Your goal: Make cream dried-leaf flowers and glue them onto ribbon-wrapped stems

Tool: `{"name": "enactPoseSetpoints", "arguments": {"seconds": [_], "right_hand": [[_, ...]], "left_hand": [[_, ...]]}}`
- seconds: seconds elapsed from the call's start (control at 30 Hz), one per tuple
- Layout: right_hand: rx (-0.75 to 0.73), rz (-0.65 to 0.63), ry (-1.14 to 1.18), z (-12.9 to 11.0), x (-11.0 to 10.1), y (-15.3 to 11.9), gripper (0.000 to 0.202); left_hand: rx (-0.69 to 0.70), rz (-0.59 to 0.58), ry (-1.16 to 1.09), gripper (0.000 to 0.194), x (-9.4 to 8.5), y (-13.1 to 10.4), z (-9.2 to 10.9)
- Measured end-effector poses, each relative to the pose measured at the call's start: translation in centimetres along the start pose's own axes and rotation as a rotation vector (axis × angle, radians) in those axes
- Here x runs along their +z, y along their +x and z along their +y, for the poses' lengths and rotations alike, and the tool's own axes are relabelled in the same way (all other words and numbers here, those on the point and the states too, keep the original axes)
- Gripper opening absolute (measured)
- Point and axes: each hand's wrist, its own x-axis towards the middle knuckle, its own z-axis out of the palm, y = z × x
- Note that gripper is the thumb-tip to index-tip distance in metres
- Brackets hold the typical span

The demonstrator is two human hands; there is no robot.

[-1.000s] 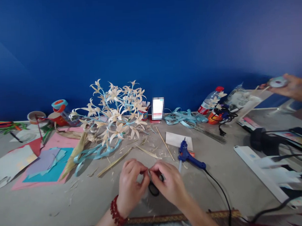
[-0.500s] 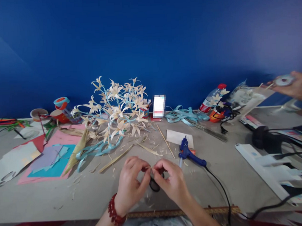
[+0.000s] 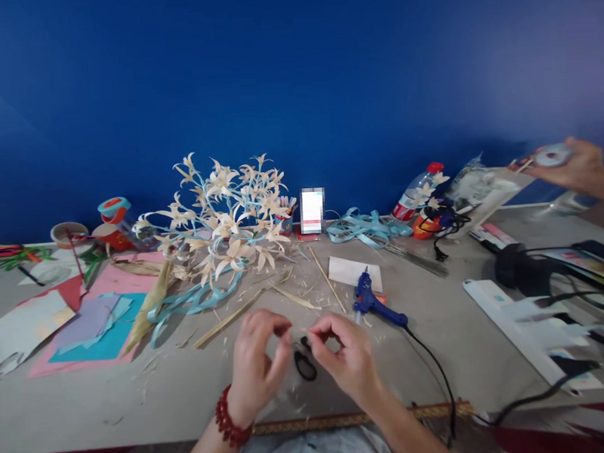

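Note:
My left hand (image 3: 261, 355), with a red bead bracelet at its wrist, hovers low over the grey table, thumb and fingertips curled close together; whether anything is between them is too small to tell. To its right, my right hand (image 3: 345, 355) has its thumb and forefinger pinched, and anything held there cannot be made out. Black-handled scissors (image 3: 305, 365) lie on the table between both hands, partly hidden by the right one. Beyond the hands stands a bunch of cream flowers (image 3: 226, 223) on light blue stems. A blue glue gun (image 3: 372, 300) rests right of my right hand.
Coloured paper (image 3: 94, 336) and a dried husk (image 3: 153, 306) lie left. Blue ribbon (image 3: 365, 227) and a bottle (image 3: 415, 191) are at the back. At right are a power strip (image 3: 522, 337) and another person's hand (image 3: 582, 161) with a tape roll (image 3: 553, 155).
My hands have moved apart from each other, showing more of the scissors between them. The view has shifted slightly, so the table's objects appear further left.

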Motion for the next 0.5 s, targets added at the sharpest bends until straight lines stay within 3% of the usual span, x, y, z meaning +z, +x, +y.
{"name": "enactPoseSetpoints", "arguments": {"seconds": [0.07, 0.17, 0.33, 0.5], "right_hand": [[-0.006, -0.021, -0.004, 0.0, 0.3, 0.1, 0.013], [-0.033, -0.012, -0.022, 0.0, 0.5, 0.1, 0.013], [-0.015, 0.052, 0.019, 0.2, -0.4, 0.0, 0.013], [-0.016, -0.016, 0.018, 0.3, -0.5, 0.2, 0.012]], "left_hand": [[0.088, -0.044, -0.018, 0.012, 0.3, 0.2, 1.0], [0.14, -0.018, 0.011, 0.016, 0.6, 0.5, 1.2], [0.04, 0.157, 0.068, 0.016, -0.4, 0.5, -0.6], [0.161, -0.022, 0.003, 0.018, -0.7, 0.4, 0.4]]}}
